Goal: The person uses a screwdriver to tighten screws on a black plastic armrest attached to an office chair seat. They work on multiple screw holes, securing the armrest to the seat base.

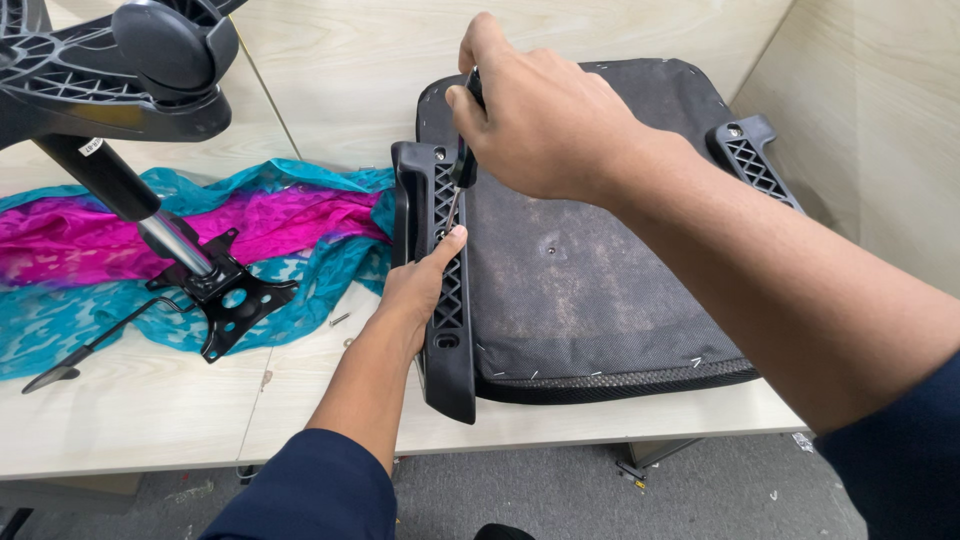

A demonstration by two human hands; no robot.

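Screwdriver (462, 165) stands nearly upright in the right hand (540, 120), fingers curled shut around its handle, wrist bent down, forearm slanting in from the lower right. Its tip meets the black armrest bracket (440, 300) on the left edge of the upturned seat cushion (590, 260). Left hand (420, 285) clasps that bracket, thumb raised beside the shaft, on the desk (130, 420).

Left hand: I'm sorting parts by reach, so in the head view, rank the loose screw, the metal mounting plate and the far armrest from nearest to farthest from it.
From the left hand:
1. Loose screw, just to its left on the table.
2. Metal mounting plate, farther left on the cloth.
3. Far armrest, across the seat at upper right.
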